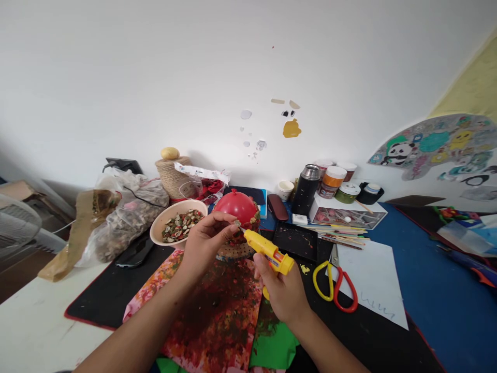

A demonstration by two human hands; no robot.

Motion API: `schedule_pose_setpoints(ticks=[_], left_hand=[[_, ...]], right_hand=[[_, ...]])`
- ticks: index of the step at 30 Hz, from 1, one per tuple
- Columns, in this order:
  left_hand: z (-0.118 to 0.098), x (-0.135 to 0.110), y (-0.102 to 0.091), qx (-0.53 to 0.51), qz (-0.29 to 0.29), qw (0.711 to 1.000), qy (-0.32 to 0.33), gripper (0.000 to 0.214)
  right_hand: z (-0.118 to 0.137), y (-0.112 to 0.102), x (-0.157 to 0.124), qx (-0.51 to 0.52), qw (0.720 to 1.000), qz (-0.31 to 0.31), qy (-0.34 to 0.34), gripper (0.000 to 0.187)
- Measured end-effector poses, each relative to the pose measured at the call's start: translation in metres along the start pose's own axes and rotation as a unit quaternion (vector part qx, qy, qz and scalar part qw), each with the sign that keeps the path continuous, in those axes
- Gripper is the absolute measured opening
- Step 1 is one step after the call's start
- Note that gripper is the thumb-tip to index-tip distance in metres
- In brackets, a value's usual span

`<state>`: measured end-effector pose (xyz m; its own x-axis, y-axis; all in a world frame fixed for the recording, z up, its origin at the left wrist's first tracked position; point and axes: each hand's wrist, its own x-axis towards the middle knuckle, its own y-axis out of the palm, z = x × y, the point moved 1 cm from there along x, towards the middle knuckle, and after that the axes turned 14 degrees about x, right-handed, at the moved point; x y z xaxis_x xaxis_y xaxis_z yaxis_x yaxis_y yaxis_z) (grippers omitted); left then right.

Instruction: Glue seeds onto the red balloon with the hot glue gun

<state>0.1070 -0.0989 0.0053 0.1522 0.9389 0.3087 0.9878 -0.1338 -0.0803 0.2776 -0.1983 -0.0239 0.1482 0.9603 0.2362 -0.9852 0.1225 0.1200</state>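
Note:
My left hand (204, 241) pinches a small seed piece (236, 223) between thumb and fingers, right at the tip of a yellow glue gun (268, 251). My right hand (285, 292) is wrapped round the gun's handle, nozzle pointing up-left at the piece. Just behind them a red balloon (236, 206) sits on a woven stand, with seeds stuck round its lower side. A cream bowl (160, 230) of mixed seeds stands to the left of the balloon.
A paint-stained sheet (217, 316) lies under my hands on a black mat (101, 295). Scissors (336, 285) and white paper (375, 280) lie to the right. Bags of seeds (124, 217), a twine roll (171, 176), a flask (306, 189) and paint jars (334, 181) line the wall.

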Motion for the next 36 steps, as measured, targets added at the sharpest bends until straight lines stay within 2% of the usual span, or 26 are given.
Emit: schedule_pose_setpoints(ticks=[3, 5, 8, 10, 12, 14, 16, 18, 20, 23, 26, 28, 31, 36], left_hand=[[-0.001, 0.002, -0.003, 0.01, -0.018, 1.0, 0.004, 0.031], [-0.004, 0.008, -0.013, 0.01, -0.052, 0.999, 0.008, 0.031], [-0.013, 0.024, -0.043, -0.004, -0.167, 0.985, 0.036, 0.031], [-0.019, 0.035, -0.068, -0.024, -0.271, 0.958, 0.089, 0.031], [-0.021, 0.044, -0.089, -0.046, -0.332, 0.935, 0.118, 0.029], [-0.019, 0.046, -0.099, -0.018, -0.353, 0.927, 0.122, 0.026], [-0.017, 0.042, -0.098, 0.047, -0.319, 0.94, 0.111, 0.023], [-0.016, 0.035, -0.088, 0.137, -0.245, 0.954, 0.108, 0.02], [-0.018, 0.028, -0.076, 0.238, -0.173, 0.947, 0.131, 0.017], [-0.023, 0.024, -0.066, 0.373, -0.094, 0.904, 0.186, 0.015], [-0.022, 0.026, -0.064, 0.465, -0.031, 0.852, 0.237, 0.015], [-0.019, 0.028, -0.066, 0.5, -0.006, 0.823, 0.268, 0.017], [-0.013, 0.028, -0.067, 0.531, 0.001, 0.794, 0.297, 0.017], [-0.01, 0.026, -0.063, 0.562, 0.004, 0.771, 0.3, 0.016]], right_hand=[[-0.002, 0.001, 0.0, -0.001, 1.0, 0.007, 0.007, 0.062], [-0.003, 0.0, 0.0, 0.002, 1.0, 0.007, 0.007, 0.062], [-0.001, -0.001, 0.002, 0.008, 1.0, -0.008, -0.009, 0.063], [0.0, -0.003, 0.003, 0.021, 0.999, -0.026, -0.018, 0.065], [0.001, -0.005, 0.004, 0.041, 0.998, -0.044, -0.015, 0.067], [0.0, -0.006, 0.005, 0.06, 0.996, -0.06, -0.005, 0.068], [-0.002, -0.007, 0.006, 0.067, 0.995, -0.068, 0.002, 0.069], [-0.003, -0.007, 0.006, 0.068, 0.995, -0.071, 0.004, 0.069], [-0.004, -0.008, 0.006, 0.068, 0.995, -0.072, 0.0, 0.069], [-0.002, -0.007, 0.006, 0.071, 0.995, -0.07, -0.006, 0.069], [0.0, -0.006, 0.004, 0.074, 0.995, -0.063, -0.009, 0.066], [0.0, -0.004, 0.003, 0.079, 0.995, -0.062, -0.008, 0.065], [-0.001, -0.003, 0.002, 0.083, 0.995, -0.062, -0.004, 0.065], [0.0, -0.004, 0.002, 0.067, 0.996, -0.051, -0.003, 0.066]])
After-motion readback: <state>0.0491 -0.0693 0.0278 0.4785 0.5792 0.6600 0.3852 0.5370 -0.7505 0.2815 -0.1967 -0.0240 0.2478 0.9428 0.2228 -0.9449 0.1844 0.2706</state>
